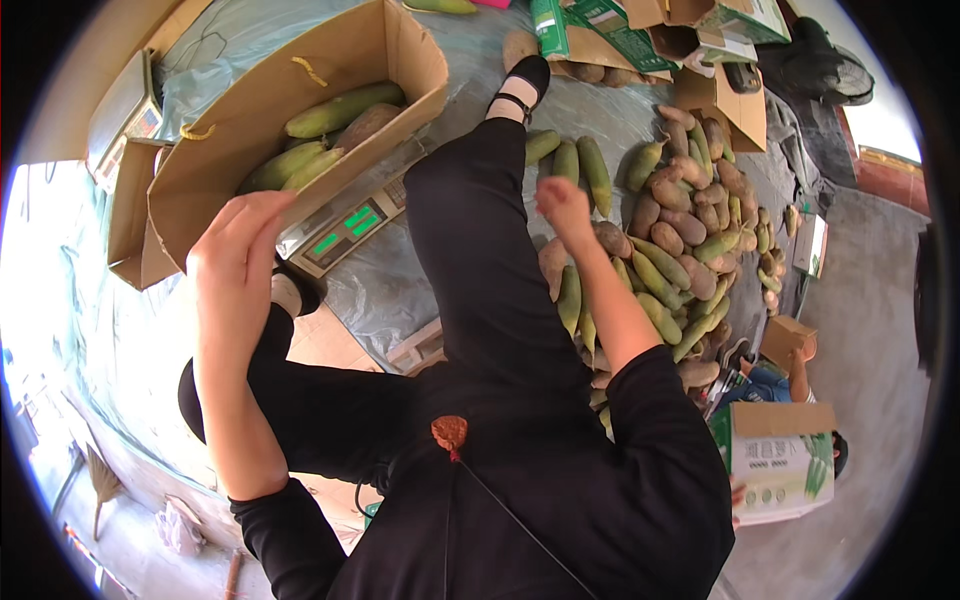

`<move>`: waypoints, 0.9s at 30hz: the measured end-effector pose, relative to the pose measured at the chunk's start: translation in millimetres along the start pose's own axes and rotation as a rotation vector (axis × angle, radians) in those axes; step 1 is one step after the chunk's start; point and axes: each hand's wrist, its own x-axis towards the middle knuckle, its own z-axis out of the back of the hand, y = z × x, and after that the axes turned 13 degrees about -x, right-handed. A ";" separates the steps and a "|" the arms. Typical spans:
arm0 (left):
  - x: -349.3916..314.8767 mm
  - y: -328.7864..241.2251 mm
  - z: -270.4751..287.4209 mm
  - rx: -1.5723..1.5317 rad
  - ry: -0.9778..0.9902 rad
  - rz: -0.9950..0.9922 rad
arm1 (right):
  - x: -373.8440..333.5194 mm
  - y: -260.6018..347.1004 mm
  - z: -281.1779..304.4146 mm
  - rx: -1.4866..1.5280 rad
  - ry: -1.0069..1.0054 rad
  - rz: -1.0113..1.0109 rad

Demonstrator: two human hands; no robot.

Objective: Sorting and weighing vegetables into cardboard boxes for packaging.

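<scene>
My left hand (235,240) is at the near wall of a long cardboard box (250,95), its fingers stretched out toward the rim. Inside that box lie long green radishes (345,108) and a brownish-red one (368,126). The box rests on a digital scale (345,232) with lit green displays. Beyond my right knee, my right hand (567,210) hovers with its fingers curled in, and I see nothing in them. Just past it lie green radishes (592,175) on the plastic sheet. A large pile of reddish and green radishes (680,225) spreads to its right.
Plastic sheeting (460,110) covers the ground. More cardboard boxes (722,108) and a black fan (815,65) stand at the far right. Another person (770,385) is at the lower right beside a printed white and green box (780,465). A broom (102,480) is at the lower left.
</scene>
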 end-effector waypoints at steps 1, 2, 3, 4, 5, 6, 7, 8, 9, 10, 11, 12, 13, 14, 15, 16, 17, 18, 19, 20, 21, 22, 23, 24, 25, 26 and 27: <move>-1.3 -18.4 1.6 -0.176 0.031 -0.117 | -8.6 -37.2 -2.0 -0.149 0.016 -0.021; -3.8 -35.2 2.5 -0.352 0.062 -0.226 | -18.0 -65.7 -4.1 -0.298 0.041 -0.044; -8.9 -50.8 5.9 -0.320 0.087 -0.347 | -29.2 -75.7 -8.1 -0.297 0.045 -0.055; -16.7 -65.9 12.2 -0.273 0.104 -0.458 | -40.4 -78.5 -18.2 -0.370 0.086 0.003; -22.8 -77.3 14.4 -0.416 0.128 -0.542 | -49.0 -79.3 -27.9 -0.442 0.129 0.066; -28.2 -87.8 16.4 -0.557 0.150 -0.623 | -55.1 -79.7 -36.9 -0.435 0.153 0.073; -32.9 -96.9 18.2 -0.577 0.168 -0.668 | -59.4 -81.9 -42.1 -0.454 0.036 0.092; -34.4 -104.2 19.8 -0.602 0.191 -0.714 | -62.3 -88.8 -46.7 -0.473 -0.085 0.105; -31.8 -111.0 24.8 -0.627 0.290 -0.704 | -60.7 -94.9 -47.9 -0.470 -0.069 0.107; -30.2 -116.1 28.1 -0.648 0.389 -0.693 | -53.7 -107.3 -45.9 -0.587 0.033 0.197; -45.7 -118.2 21.3 -0.767 0.286 -0.596 | -45.9 -124.0 -41.8 -0.706 0.120 0.279; -44.8 -118.8 -11.7 -0.804 -0.102 -0.799 | -33.6 -148.1 -43.2 -0.712 0.115 0.278; -44.2 -125.5 -15.7 -0.864 -0.105 -0.753 | -22.4 -183.0 -39.5 -0.543 0.147 -0.016; -54.2 -125.2 -12.5 -0.830 -0.141 -0.647 | -18.7 -152.0 -77.5 -0.337 0.274 -0.256; -62.1 -120.8 -9.6 -0.763 -0.162 -0.602 | -22.5 -118.9 -108.7 0.186 -0.189 -0.887; -50.7 -116.9 -11.6 -0.815 -0.089 -0.639 | -20.8 -125.8 -85.4 0.177 -0.239 -0.911; -46.1 -119.5 -8.8 -0.818 -0.022 -0.681 | -11.9 -127.3 -83.5 -0.461 -0.090 -0.326; -43.0 -117.3 1.3 -0.971 -0.020 -0.823 | 24.2 -253.9 -1.8 -1.181 -0.078 0.232; -35.2 -109.0 1.4 -0.895 0.068 -0.823 | 13.8 -226.3 -25.3 -1.140 -0.027 0.263; -28.2 -101.8 1.7 -0.833 0.163 -0.824 | 12.2 -190.7 -50.4 -0.853 0.055 0.109; -25.0 -98.1 2.7 -0.710 0.307 -0.687 | 11.2 -148.7 -70.3 -0.574 0.133 -0.060; -21.1 -87.1 -0.2 -0.642 0.254 -0.741 | 13.2 -114.5 -69.5 -0.314 0.165 -0.220; -12.7 -84.4 -4.2 -0.460 0.116 -0.784 | 16.5 -76.7 -66.8 -0.051 0.194 -0.376; -19.2 -87.9 -12.0 -0.348 -0.078 -0.532 | 20.7 -57.8 -72.6 0.204 0.216 -0.516; -3.4 -75.7 -11.4 -0.228 -0.078 -0.489 | 28.6 -49.6 -72.0 0.199 0.169 -0.664; 4.8 -49.7 -13.5 -0.165 -0.060 -0.497 | 35.7 -42.0 -67.6 0.201 0.143 -0.665; 9.3 -39.5 -11.9 -0.078 -0.056 -0.467 | 38.9 -29.8 -70.7 0.312 0.144 -0.703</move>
